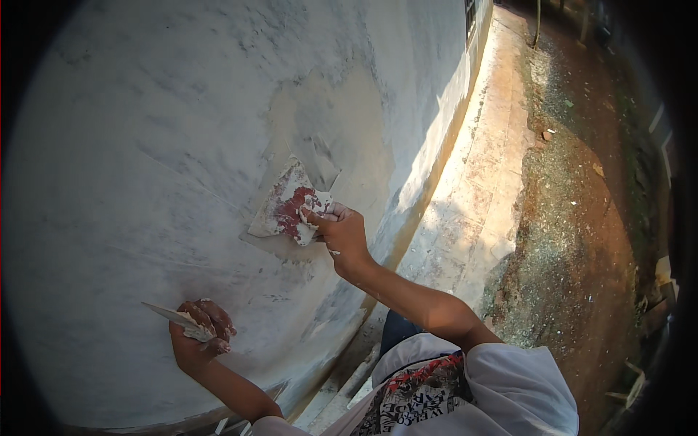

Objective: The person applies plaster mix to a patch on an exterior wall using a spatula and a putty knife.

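Observation:
A pale grey wall [167, 145] fills the left and middle of the view, with a damp-looking beige patch of putty [356, 109] on it. My right hand [345, 234] is closed on a wide putty knife [291, 207], reddish and smeared with white putty. Its blade lies at or close against the wall, at the patch's lower left edge. Lower left, my left hand [198, 336] is closed around a second flat putty knife [169, 313], seen nearly edge-on, with putty on it. White smears mark the fingers of both hands.
A concrete ledge [472, 196] runs along the wall's foot, partly sunlit. Beyond it on the right lies gravelly, reddish-brown ground [567, 254]. A barred window [470, 16] shows at the top, and a thin pole [538, 25] stands beyond the ledge.

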Tool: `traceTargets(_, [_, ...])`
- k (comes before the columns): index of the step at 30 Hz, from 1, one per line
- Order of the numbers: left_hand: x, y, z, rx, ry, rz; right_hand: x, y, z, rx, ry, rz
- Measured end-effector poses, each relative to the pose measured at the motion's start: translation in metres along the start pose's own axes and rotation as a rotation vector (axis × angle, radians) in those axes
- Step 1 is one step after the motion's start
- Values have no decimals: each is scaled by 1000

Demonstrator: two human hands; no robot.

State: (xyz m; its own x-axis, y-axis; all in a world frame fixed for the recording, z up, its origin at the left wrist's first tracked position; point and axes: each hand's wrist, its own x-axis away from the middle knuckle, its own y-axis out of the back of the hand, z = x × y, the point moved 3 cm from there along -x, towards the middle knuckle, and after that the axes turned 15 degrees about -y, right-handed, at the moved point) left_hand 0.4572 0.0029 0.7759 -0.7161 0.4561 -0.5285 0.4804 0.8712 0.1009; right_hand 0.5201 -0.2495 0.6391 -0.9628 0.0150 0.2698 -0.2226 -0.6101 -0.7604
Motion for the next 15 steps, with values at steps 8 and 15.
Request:
traceTargets(8, [-2, -4, 1, -5, 70, -3, 26, 77, -58, -63, -153, -123])
traceTargets(15, [2, 1, 6, -71, -35, -2, 5, -2, -18, 225, -38, -42])
